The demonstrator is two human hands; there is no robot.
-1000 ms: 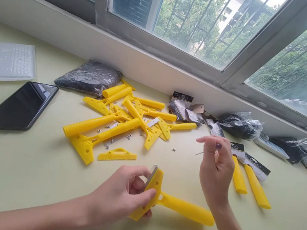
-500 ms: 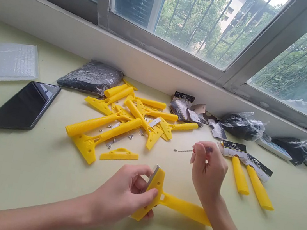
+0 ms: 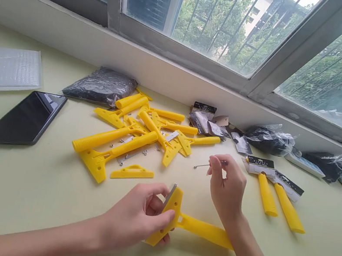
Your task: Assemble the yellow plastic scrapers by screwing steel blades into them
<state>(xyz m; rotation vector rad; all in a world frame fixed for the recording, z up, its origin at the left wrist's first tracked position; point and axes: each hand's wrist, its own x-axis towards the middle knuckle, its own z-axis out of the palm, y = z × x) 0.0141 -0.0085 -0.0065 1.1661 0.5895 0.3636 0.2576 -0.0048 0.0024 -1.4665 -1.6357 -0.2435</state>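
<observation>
My left hand [image 3: 139, 215] grips the head of a yellow scraper [image 3: 205, 231], thumb on its face and fingers behind. A metal blade [image 3: 167, 199] shows along the head's left edge. The scraper's handle points right, its end passing behind my right wrist. My right hand [image 3: 227, 186] is closed round a thin screwdriver [image 3: 205, 166], its shaft pointing left. At the screwdriver's tip is a small metal screw or nut [image 3: 195, 167], which seems to touch it. A loose yellow blade cover [image 3: 132, 173] lies left of the scraper.
Several yellow scrapers [image 3: 135, 143] are piled in the middle, with small nuts [image 3: 144, 152] among them. Two carded scrapers [image 3: 268, 193] lie right. A black phone [image 3: 25, 118] and a bagged dark bundle [image 3: 102, 85] lie left. Packaging cards [image 3: 205, 118] and plastic bags [image 3: 271, 139] line the wall.
My right hand has shifted slightly left with the screwdriver, whose tip now meets the small metal piece. My left hand and the scraper have hardly moved.
</observation>
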